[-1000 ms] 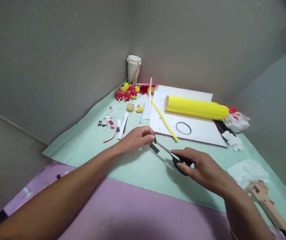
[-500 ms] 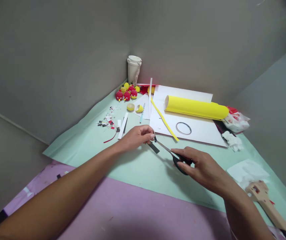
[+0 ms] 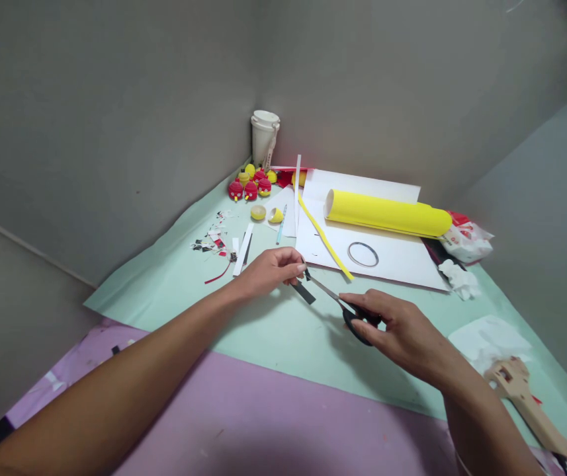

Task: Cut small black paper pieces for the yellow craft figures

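My left hand (image 3: 283,266) pinches a small black piece (image 3: 306,272) between thumb and forefinger. A wider black strip (image 3: 304,292) sticks out below the same hand, over the pale green sheet (image 3: 263,330). My right hand (image 3: 387,324) is closed round the black handles of the scissors (image 3: 357,317). Their metal blades point up and left and reach the black piece at my left fingertips. How the blades sit on the piece is too small to tell.
Behind lie a yellow roll (image 3: 387,213), white card (image 3: 387,264), a dark ring (image 3: 363,254) and a yellow strip (image 3: 327,242). Red and yellow balls (image 3: 251,190) sit near a white cup (image 3: 264,135). Paper scraps (image 3: 214,241) lie left, a beige glue gun (image 3: 526,400) right.
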